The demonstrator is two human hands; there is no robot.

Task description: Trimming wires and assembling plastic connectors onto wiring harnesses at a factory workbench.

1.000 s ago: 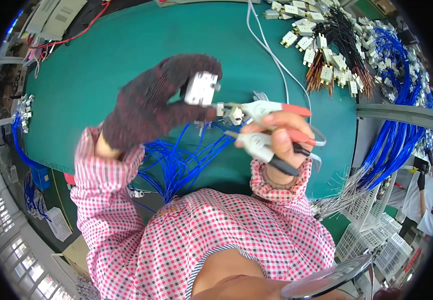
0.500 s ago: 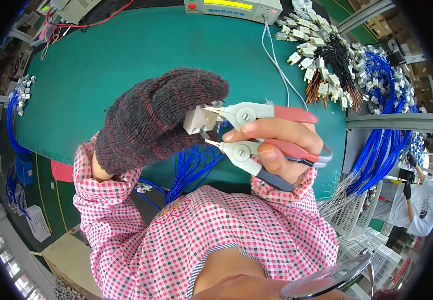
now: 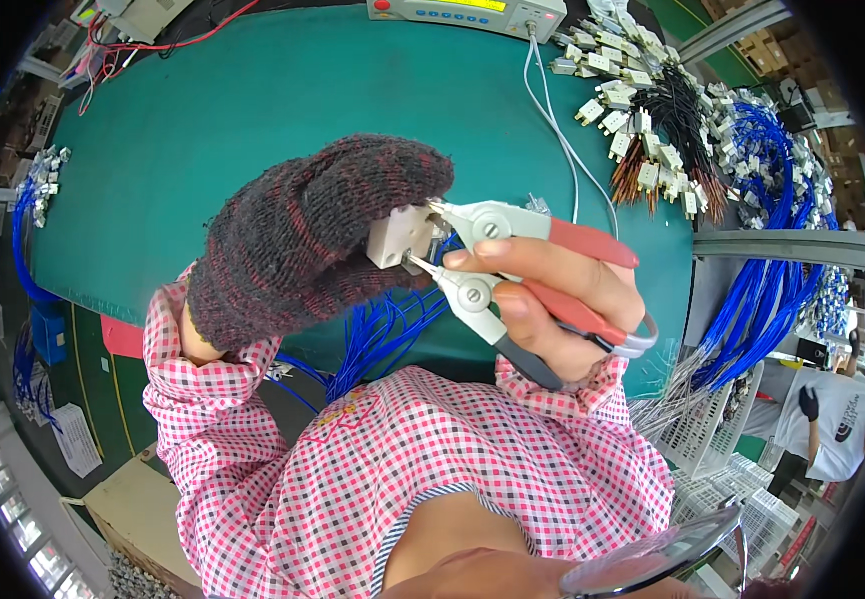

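Note:
My left hand (image 3: pixel 303 240), in a dark knitted glove with red flecks, is closed around a white block connector (image 3: pixel 401 240). Blue wires (image 3: pixel 365 344) run below the glove toward my lap. My bare right hand (image 3: pixel 577 304) grips two test clips with grey jaws side by side. The upper clip (image 3: pixel 492 230) has a red handle, and its tip meets the connector's upper right side. Below it, the lower clip (image 3: pixel 474 296) has a dark handle showing, and its tip is at a metal terminal on the connector's lower edge. Exact contact is too small to tell.
A tester (image 3: pixel 467 14) with a lit display stands at the back of the green mat (image 3: pixel 253 90), its grey leads (image 3: pixel 552 125) trailing right. White connectors (image 3: pixel 642 120) and blue wire bundles (image 3: pixel 752 299) crowd the right side. A co-worker (image 3: pixel 832 424) is at the far right.
The lower clip has moved left and up, its tip now against the connector's lower terminal. The upper clip's tip has shifted slightly up and right. My left hand stays nearly in place.

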